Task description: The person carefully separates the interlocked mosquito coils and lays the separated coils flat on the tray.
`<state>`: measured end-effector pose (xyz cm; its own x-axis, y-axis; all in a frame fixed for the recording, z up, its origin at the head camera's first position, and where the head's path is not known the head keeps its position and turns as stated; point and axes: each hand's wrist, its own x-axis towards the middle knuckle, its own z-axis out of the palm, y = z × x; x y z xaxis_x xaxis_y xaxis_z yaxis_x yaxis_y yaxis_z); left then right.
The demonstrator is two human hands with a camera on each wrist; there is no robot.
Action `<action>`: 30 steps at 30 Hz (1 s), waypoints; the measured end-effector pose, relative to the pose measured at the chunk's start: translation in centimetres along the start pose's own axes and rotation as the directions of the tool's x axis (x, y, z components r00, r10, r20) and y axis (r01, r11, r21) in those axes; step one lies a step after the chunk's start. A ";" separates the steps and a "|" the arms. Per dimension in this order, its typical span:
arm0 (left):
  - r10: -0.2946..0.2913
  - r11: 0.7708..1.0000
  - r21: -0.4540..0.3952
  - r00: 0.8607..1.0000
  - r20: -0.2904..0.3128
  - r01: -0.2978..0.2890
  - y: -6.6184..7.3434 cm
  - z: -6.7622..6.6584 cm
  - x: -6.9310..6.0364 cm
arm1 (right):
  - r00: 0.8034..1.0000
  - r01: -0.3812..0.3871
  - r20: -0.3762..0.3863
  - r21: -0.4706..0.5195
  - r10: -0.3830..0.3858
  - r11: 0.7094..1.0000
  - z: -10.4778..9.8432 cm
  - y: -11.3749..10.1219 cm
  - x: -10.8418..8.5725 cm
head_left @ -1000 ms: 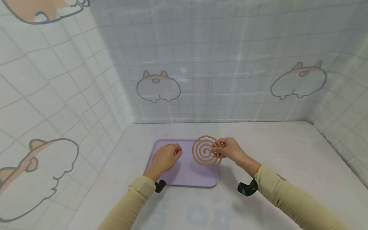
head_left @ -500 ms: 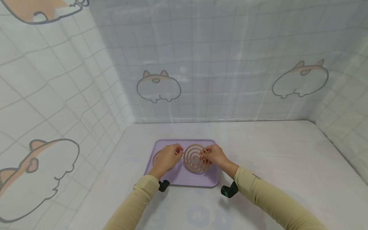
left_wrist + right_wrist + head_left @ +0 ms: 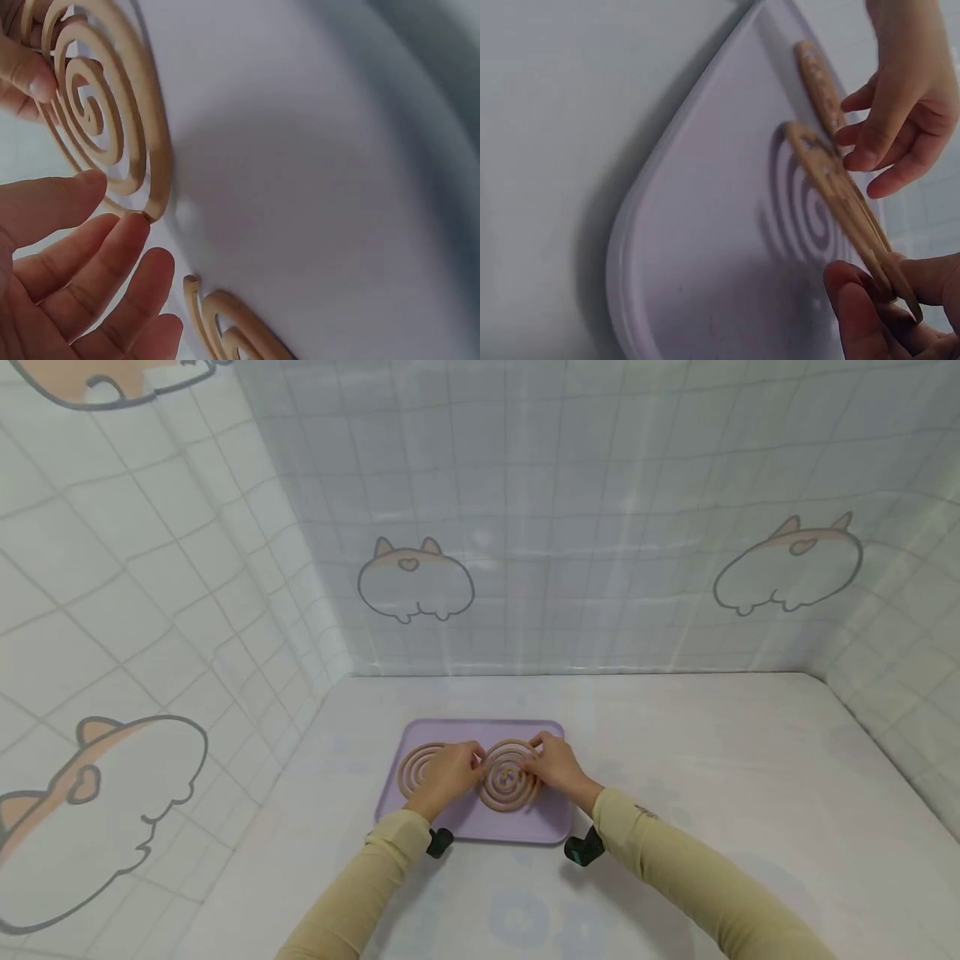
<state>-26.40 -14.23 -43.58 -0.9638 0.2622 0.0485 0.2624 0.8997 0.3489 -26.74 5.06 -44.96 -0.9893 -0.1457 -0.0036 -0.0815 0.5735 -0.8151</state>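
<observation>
In the head view my right hand (image 3: pixel 557 765) pinches a brown mosquito coil (image 3: pixel 504 806) by its right side. The coil is tilted above the lilac tray (image 3: pixel 487 837), and its shadow falls on the tray in the right wrist view. My left hand (image 3: pixel 450 772) is at the coil's left edge. In the left wrist view its thumb and fingertips (image 3: pixel 94 182) meet the coil's outer ring, with a gap between thumb and index finger; whether they press on it is unclear. Another mosquito coil (image 3: pixel 407 768) lies on the tray's left half, partly hidden by my left hand.
The tray rests on a white table (image 3: pixel 712 760) with a faint print. A grey-white patterned back wall (image 3: pixel 570 593) rises behind it, and a similar side wall (image 3: pixel 225 610) stands at the left. Each wrist carries a small black camera (image 3: pixel 585 846).
My right hand has brought the mosquito coil left and lower, over the tray, to the left hand's fingertips. The left hand has shifted slightly right, uncovering more of the other coil.
</observation>
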 end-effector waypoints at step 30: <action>0.112 0.993 0.031 0.992 0.050 -0.113 1.1 0.5 0.1 | 0.991 0.046 -0.080 -0.567 -0.110 0.822 0.3 1.6 1.7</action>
<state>-26.22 -13.00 -43.69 -0.9248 0.3784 0.0404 0.3714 0.8745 0.3121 -28.54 5.48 -46.49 -0.9808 -0.1431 0.1326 -0.1807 0.9221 -0.3420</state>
